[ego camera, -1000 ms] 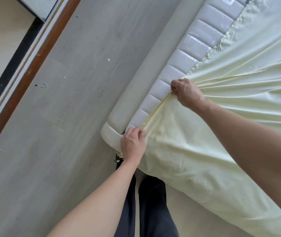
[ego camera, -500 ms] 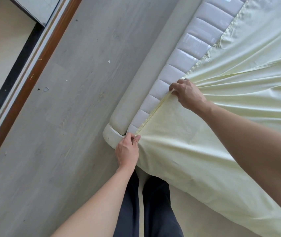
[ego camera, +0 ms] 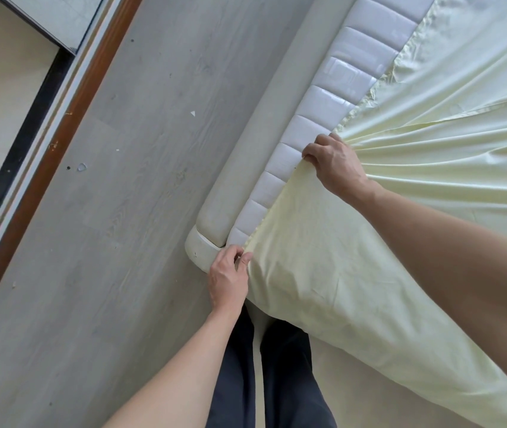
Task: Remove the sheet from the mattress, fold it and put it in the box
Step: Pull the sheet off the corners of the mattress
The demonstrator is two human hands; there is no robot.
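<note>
A pale yellow sheet (ego camera: 354, 257) covers the mattress, whose quilted white side (ego camera: 335, 103) shows bare along the left edge. My left hand (ego camera: 227, 279) pinches the sheet's hem at the mattress's near corner. My right hand (ego camera: 335, 163) grips a bunch of the hem farther up the same edge, and folds fan out from that grip across the top. The box is not in view.
The white bed frame (ego camera: 236, 193) runs along the mattress and ends in a rounded corner by my left hand. Grey wood floor (ego camera: 122, 211) lies to the left, up to a brown door threshold (ego camera: 45, 156). My dark-trousered legs (ego camera: 264, 381) stand against the bed.
My left hand slid down from the mattress top to the corner, still on the hem. My right hand kept its grip and shifted slightly; the view tilted a little.
</note>
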